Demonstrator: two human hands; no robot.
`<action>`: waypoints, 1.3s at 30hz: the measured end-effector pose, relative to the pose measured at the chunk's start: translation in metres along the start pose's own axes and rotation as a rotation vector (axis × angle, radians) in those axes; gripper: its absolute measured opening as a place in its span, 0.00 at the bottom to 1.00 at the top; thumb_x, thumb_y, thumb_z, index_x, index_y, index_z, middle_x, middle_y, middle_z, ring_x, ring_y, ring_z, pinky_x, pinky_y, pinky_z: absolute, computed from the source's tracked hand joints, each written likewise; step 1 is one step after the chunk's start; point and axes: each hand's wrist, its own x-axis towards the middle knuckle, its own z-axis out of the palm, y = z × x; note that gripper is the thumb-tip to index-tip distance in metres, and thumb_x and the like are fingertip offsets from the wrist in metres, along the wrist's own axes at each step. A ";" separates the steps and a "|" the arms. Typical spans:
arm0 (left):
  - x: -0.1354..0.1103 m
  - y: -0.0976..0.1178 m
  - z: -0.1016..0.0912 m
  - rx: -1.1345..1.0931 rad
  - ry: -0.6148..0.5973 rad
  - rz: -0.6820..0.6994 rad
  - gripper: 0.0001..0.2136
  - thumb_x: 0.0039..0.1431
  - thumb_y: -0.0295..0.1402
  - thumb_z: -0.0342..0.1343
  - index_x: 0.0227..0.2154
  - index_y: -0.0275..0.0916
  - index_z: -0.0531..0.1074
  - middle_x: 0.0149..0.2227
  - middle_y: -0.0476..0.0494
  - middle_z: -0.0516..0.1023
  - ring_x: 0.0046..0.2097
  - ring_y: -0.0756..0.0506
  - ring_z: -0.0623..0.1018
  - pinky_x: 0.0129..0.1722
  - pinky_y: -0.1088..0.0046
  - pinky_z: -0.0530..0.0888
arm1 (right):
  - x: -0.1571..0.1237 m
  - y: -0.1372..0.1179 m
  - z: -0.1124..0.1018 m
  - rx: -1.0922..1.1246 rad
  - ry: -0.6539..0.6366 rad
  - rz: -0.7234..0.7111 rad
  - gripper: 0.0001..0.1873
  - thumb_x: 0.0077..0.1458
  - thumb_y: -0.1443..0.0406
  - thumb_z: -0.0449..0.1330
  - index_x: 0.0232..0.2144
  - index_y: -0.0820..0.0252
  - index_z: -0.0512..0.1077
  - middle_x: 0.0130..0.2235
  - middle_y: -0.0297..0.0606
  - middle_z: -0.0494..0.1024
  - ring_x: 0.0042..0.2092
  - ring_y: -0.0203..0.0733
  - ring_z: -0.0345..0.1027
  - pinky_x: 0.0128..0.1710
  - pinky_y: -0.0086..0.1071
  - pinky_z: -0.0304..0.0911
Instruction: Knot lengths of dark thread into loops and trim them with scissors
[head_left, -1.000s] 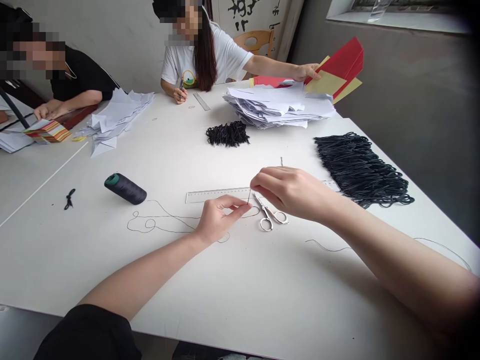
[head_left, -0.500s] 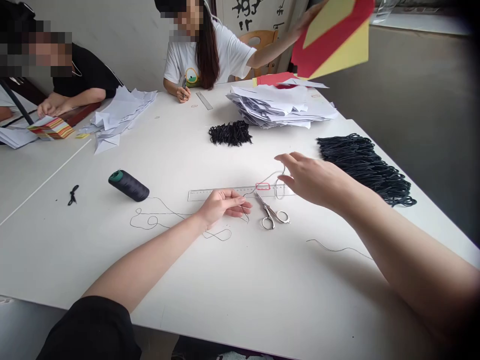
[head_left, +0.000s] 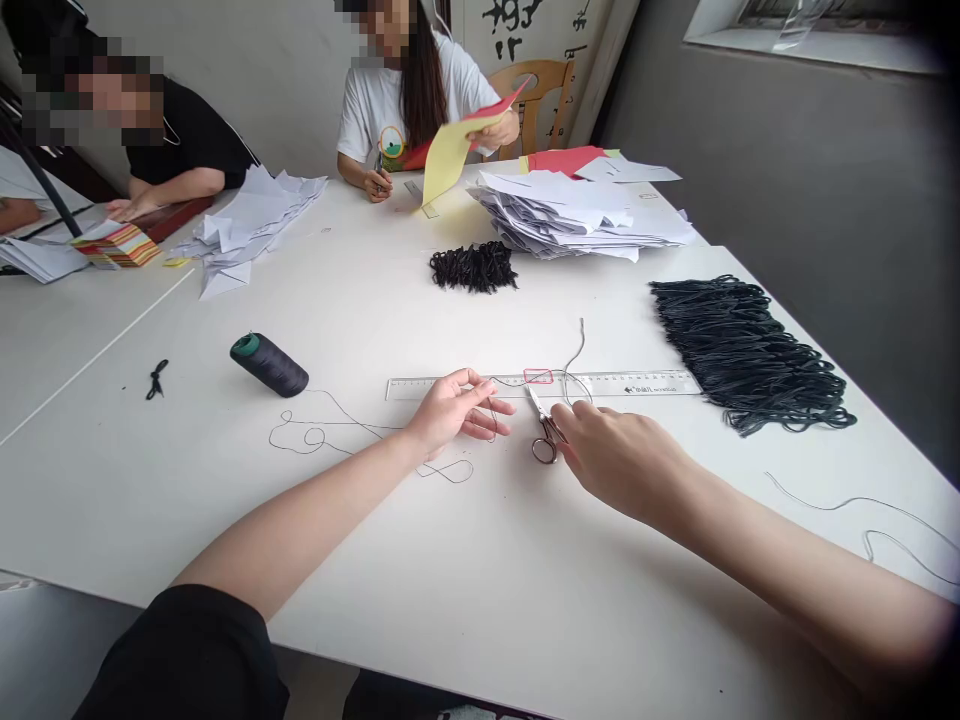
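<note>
My left hand (head_left: 461,410) pinches a thin black cord (head_left: 493,418) between thumb and index finger, its other fingers loosely stretched. The cord runs right from the pinch, curls across the clear ruler (head_left: 637,384) and ends loose behind it. My right hand (head_left: 611,440) is closed on the small metal scissors (head_left: 546,425), which lie in front of the ruler with blades pointing away; one handle loop is hidden under my fingers. To the left lies a spool of dark thread (head_left: 274,365), its loose thread (head_left: 319,437) looping over the table toward my left hand.
A bundle of black looped cords (head_left: 742,345) lies at right, a smaller black bundle (head_left: 474,267) at the back. Stacked white papers (head_left: 577,220) stand behind. One small knotted cord (head_left: 156,380) is at left, loose cord (head_left: 862,500) at right. Two people sit across the table (head_left: 360,580).
My right hand has let the cord's far end drop behind the ruler and come down onto the scissors. My left hand keeps its pinch. The person opposite has brought a red-and-yellow sheet down in front.
</note>
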 end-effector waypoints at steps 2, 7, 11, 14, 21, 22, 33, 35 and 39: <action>0.000 -0.001 0.000 0.020 0.001 0.016 0.17 0.53 0.47 0.60 0.32 0.37 0.65 0.37 0.40 0.81 0.28 0.46 0.81 0.27 0.74 0.73 | 0.002 0.004 0.001 0.031 0.011 0.007 0.06 0.57 0.68 0.53 0.33 0.64 0.69 0.28 0.43 0.72 0.21 0.42 0.67 0.18 0.31 0.44; -0.003 -0.002 0.000 0.072 -0.090 0.076 0.17 0.51 0.46 0.62 0.31 0.36 0.71 0.34 0.40 0.81 0.32 0.46 0.81 0.30 0.73 0.73 | 0.016 0.019 -0.001 0.448 0.199 -0.004 0.11 0.61 0.63 0.52 0.42 0.62 0.70 0.35 0.42 0.74 0.26 0.39 0.68 0.23 0.31 0.58; -0.005 -0.002 -0.001 0.125 -0.144 0.086 0.16 0.52 0.46 0.62 0.30 0.36 0.73 0.33 0.40 0.81 0.34 0.45 0.81 0.33 0.72 0.73 | 0.029 0.023 0.000 0.902 0.289 -0.157 0.17 0.62 0.60 0.52 0.51 0.61 0.67 0.46 0.46 0.72 0.29 0.34 0.68 0.29 0.31 0.65; -0.005 -0.003 -0.001 0.142 -0.167 0.083 0.16 0.52 0.46 0.62 0.31 0.36 0.74 0.33 0.40 0.82 0.36 0.44 0.81 0.35 0.70 0.73 | 0.033 0.020 0.005 1.174 0.057 -0.230 0.20 0.63 0.57 0.51 0.53 0.60 0.65 0.40 0.43 0.75 0.28 0.35 0.67 0.26 0.30 0.63; -0.004 -0.003 -0.001 0.109 -0.184 0.039 0.16 0.50 0.44 0.64 0.31 0.34 0.74 0.32 0.38 0.82 0.35 0.44 0.81 0.36 0.69 0.74 | 0.033 0.010 0.021 1.383 0.129 -0.149 0.17 0.61 0.55 0.54 0.33 0.64 0.71 0.28 0.38 0.72 0.29 0.36 0.63 0.30 0.31 0.61; -0.003 -0.002 -0.002 0.104 -0.183 0.033 0.16 0.50 0.44 0.64 0.31 0.34 0.74 0.32 0.38 0.82 0.35 0.44 0.81 0.36 0.69 0.74 | 0.033 0.010 0.021 1.367 0.162 -0.135 0.16 0.61 0.55 0.54 0.33 0.63 0.71 0.27 0.37 0.72 0.28 0.35 0.63 0.30 0.31 0.61; -0.003 0.001 -0.004 0.103 -0.194 -0.002 0.14 0.51 0.42 0.64 0.28 0.34 0.74 0.31 0.41 0.81 0.34 0.46 0.81 0.32 0.74 0.71 | 0.033 0.014 0.020 1.301 0.384 -0.088 0.13 0.60 0.57 0.56 0.32 0.62 0.70 0.29 0.38 0.74 0.29 0.36 0.64 0.31 0.32 0.62; -0.003 0.001 -0.004 0.102 -0.196 -0.005 0.14 0.50 0.42 0.64 0.28 0.34 0.74 0.31 0.41 0.81 0.34 0.46 0.81 0.32 0.74 0.72 | 0.034 0.015 0.020 1.263 0.403 -0.070 0.14 0.60 0.57 0.55 0.32 0.62 0.70 0.31 0.39 0.75 0.29 0.37 0.65 0.30 0.32 0.62; -0.002 0.001 -0.004 0.093 -0.188 -0.010 0.15 0.50 0.43 0.64 0.29 0.34 0.74 0.31 0.41 0.81 0.34 0.46 0.81 0.33 0.74 0.72 | 0.031 0.017 0.014 0.977 0.427 -0.050 0.13 0.63 0.58 0.50 0.39 0.62 0.70 0.40 0.43 0.75 0.32 0.38 0.69 0.30 0.31 0.63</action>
